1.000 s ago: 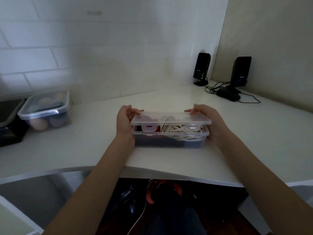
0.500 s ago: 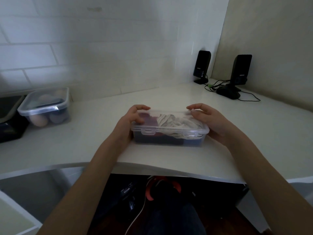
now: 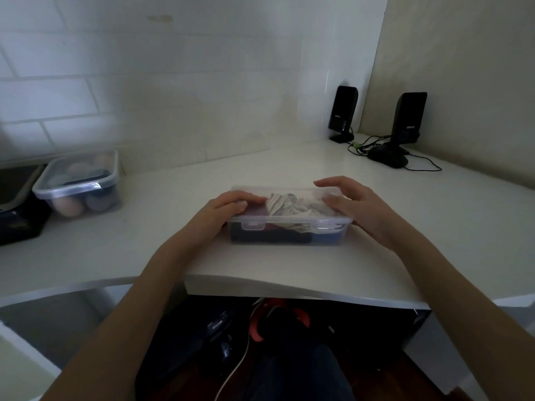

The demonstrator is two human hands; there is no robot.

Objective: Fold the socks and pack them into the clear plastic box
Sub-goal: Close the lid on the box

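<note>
The clear plastic box [image 3: 289,233] sits on the white desk [image 3: 289,273] near its front edge, with its clear lid lying flat on top. Through the plastic I see folded socks [image 3: 292,206]: pale striped ones in the middle, dark red at the left, dark blue low down. My left hand [image 3: 228,205] lies on the lid's left end, fingers pressing down on it. My right hand [image 3: 351,202] rests at the lid's right end, thumb on the lid and fingers spread above it. The two front clips [image 3: 253,225] hang at the box's front rim.
A second lidded plastic container [image 3: 79,185] with rounded objects inside stands at the far left, next to a dark tray [image 3: 17,209]. Two black speakers [image 3: 343,112] with cables [image 3: 385,146] stand in the back right corner. Below the desk's edge are dark items and a cord.
The lid, held above the box a second ago, has come down onto it. Both hands moved from the lid's ends onto its top.
</note>
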